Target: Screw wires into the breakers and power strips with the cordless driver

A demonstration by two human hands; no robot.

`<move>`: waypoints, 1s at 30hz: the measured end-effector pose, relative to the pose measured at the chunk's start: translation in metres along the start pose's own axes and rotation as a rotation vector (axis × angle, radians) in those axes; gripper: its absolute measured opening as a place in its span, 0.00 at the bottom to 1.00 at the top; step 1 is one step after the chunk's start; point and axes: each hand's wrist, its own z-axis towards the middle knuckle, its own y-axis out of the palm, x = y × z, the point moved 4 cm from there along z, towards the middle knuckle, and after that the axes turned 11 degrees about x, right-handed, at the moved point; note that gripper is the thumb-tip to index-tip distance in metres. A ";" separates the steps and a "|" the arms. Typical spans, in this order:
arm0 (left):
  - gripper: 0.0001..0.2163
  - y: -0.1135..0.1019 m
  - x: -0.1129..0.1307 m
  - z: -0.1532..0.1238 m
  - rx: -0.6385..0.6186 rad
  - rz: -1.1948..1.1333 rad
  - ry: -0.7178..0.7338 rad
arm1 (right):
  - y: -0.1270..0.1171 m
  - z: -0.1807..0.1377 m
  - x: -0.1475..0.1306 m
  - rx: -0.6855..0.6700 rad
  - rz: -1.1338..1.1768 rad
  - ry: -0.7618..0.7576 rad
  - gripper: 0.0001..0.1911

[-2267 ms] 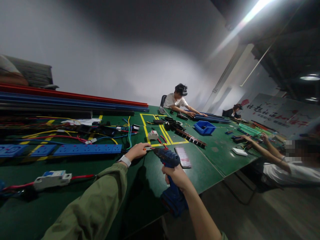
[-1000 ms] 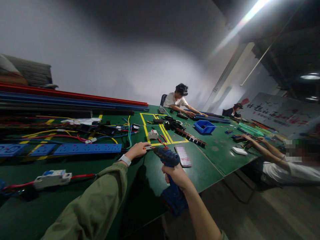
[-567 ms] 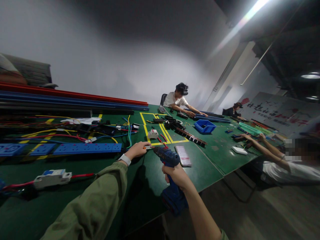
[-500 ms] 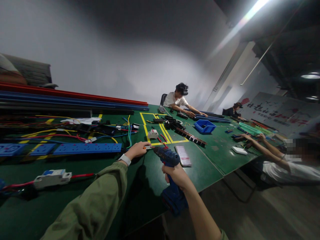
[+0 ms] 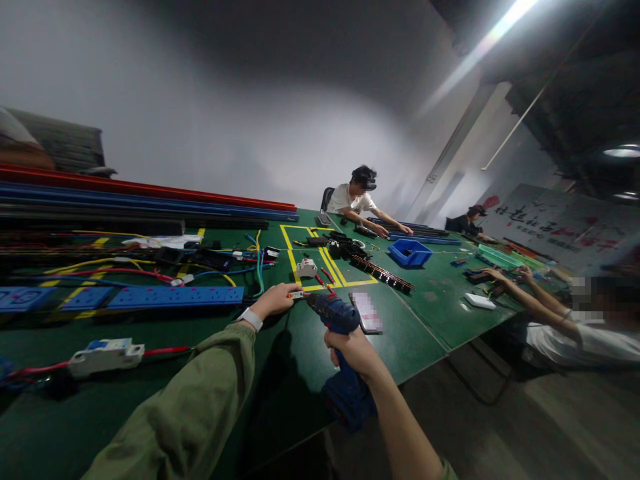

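Observation:
My right hand [image 5: 356, 352] is wrapped round the grip of a blue cordless drill [image 5: 336, 313]. The drill's nose points left, and its battery end hangs near the table's front edge. The fingers of my left hand [image 5: 273, 301] pinch a small white-and-orange piece [image 5: 297, 295], too small to make out fully. Drill tip and piece are close together; whether they touch I cannot tell. Just beyond lie a white circuit breaker [image 5: 307, 268] and short red wires [image 5: 328, 275]. A phone with a lit screen [image 5: 367, 312] rests right of the drill.
On the left of the green table [image 5: 415, 347] are a blue socket strip [image 5: 175, 296], loose wires, long red and blue rails [image 5: 150, 193] and another breaker [image 5: 106, 357] with red leads. A blue bin [image 5: 410, 253] stands farther back. Several other people work around the table.

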 end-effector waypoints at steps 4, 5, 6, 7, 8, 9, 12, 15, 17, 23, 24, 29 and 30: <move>0.28 0.002 -0.002 0.001 -0.005 0.002 0.004 | 0.001 -0.002 -0.003 0.019 0.006 -0.035 0.11; 0.28 0.002 -0.002 0.002 -0.005 0.000 0.005 | 0.001 -0.003 -0.004 0.031 0.011 -0.045 0.11; 0.28 0.002 -0.003 0.002 -0.004 -0.002 0.005 | 0.001 -0.004 -0.005 0.037 0.012 -0.050 0.10; 0.28 0.002 -0.003 0.002 -0.003 -0.004 0.007 | 0.001 -0.005 -0.006 0.041 0.011 -0.050 0.10; 0.27 0.003 -0.003 0.002 -0.003 -0.006 0.008 | 0.001 -0.006 -0.007 0.041 0.007 -0.049 0.10; 0.27 0.003 -0.004 0.002 -0.003 -0.008 0.010 | 0.002 -0.007 -0.008 0.042 0.002 -0.046 0.09; 0.27 0.003 -0.005 0.002 0.002 -0.008 0.015 | 0.002 -0.008 -0.010 0.048 -0.001 -0.043 0.08; 0.26 0.004 -0.005 0.002 0.011 -0.002 0.024 | 0.001 -0.006 -0.008 0.044 0.002 -0.042 0.09; 0.26 0.004 -0.006 0.002 0.009 0.001 0.022 | 0.001 -0.004 -0.006 0.030 0.005 -0.034 0.09; 0.27 0.004 -0.005 0.002 0.007 -0.005 0.017 | 0.000 -0.001 -0.002 0.011 0.012 0.004 0.10; 0.27 0.003 -0.005 0.002 0.009 -0.007 0.015 | 0.001 -0.002 -0.003 0.014 0.014 -0.012 0.10; 0.27 0.002 -0.003 0.001 -0.001 -0.002 -0.009 | 0.002 -0.007 -0.007 0.047 0.003 -0.050 0.08; 0.27 0.002 -0.003 0.001 -0.002 -0.001 -0.009 | 0.002 -0.007 -0.007 0.046 -0.003 -0.045 0.07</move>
